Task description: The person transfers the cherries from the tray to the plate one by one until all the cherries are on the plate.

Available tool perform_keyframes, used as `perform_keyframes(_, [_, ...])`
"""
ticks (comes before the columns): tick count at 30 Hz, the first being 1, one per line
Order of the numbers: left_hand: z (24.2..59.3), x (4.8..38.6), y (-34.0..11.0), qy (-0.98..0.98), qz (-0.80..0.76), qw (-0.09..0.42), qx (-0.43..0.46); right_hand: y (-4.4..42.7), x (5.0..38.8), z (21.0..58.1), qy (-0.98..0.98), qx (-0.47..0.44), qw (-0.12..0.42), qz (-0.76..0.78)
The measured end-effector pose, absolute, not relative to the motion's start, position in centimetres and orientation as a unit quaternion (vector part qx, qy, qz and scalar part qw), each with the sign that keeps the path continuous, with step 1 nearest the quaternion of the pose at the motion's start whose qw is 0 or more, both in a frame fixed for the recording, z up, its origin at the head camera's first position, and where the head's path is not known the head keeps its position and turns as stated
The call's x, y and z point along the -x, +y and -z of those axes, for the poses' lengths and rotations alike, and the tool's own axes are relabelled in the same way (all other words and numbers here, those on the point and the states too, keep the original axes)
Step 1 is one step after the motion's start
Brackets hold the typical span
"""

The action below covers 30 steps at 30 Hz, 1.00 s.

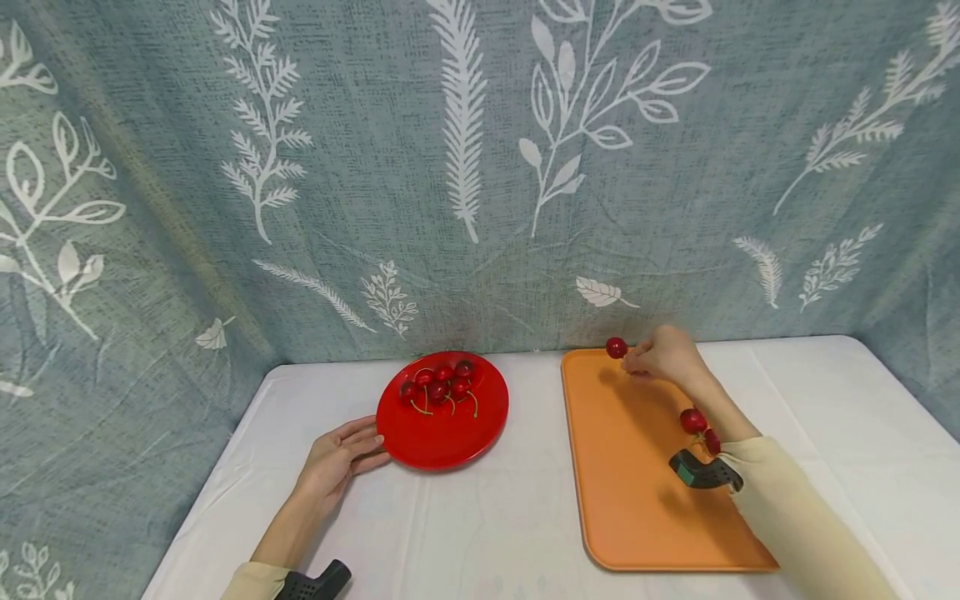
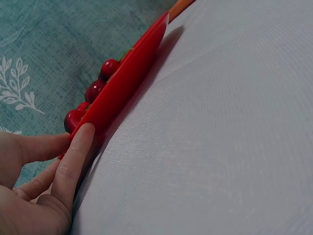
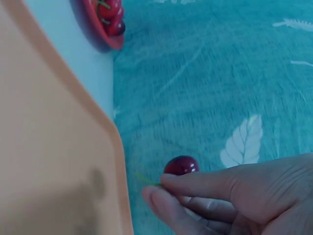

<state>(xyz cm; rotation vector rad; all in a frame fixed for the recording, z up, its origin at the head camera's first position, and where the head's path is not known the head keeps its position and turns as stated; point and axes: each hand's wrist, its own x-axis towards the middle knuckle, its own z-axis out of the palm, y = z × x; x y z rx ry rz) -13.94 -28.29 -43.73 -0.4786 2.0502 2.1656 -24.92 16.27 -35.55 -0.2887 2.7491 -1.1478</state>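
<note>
A red plate [image 1: 442,437] on the left bears several red cherries [image 1: 437,392] with green stems, bunched toward its far side. My left hand [image 1: 335,460] pinches the plate's near-left rim; in the left wrist view the thumb and fingers [image 2: 73,161] lie on either side of the edge. Over the far end of the orange tray [image 1: 611,500], my right hand [image 1: 663,357] holds up a dark red cherry [image 3: 182,165]. Its green stem [image 3: 146,179] sticks out between the thumb and fingers. Two more cherries [image 1: 693,421] show by the right forearm, above the tray.
A white cloth [image 1: 487,525] covers the table, with a strip of it between plate and tray. Behind stands a blue-green curtain [image 1: 360,167] with white leaf prints. Each wrist wears a black device [image 1: 705,471]; the right forearm crosses over the tray.
</note>
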Motion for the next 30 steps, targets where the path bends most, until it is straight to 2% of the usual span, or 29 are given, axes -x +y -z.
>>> perform_keyframes(11, [44.0,14.0,-28.4,0.679,-0.716,0.063,0.149,12.6,25.2,36.4,0.853,0.076,0.122,0.501])
perform_keyframes(24, [44.0,13.9,-28.4,0.672,-0.722,0.061,0.154,7.6,24.2,38.2,0.843,0.124,0.114,0.51])
perform_keyframes(30, [44.0,13.8,-28.2,0.676,-0.719,0.057,0.152,5.0,24.0,38.7,0.835,0.119,0.117,0.524])
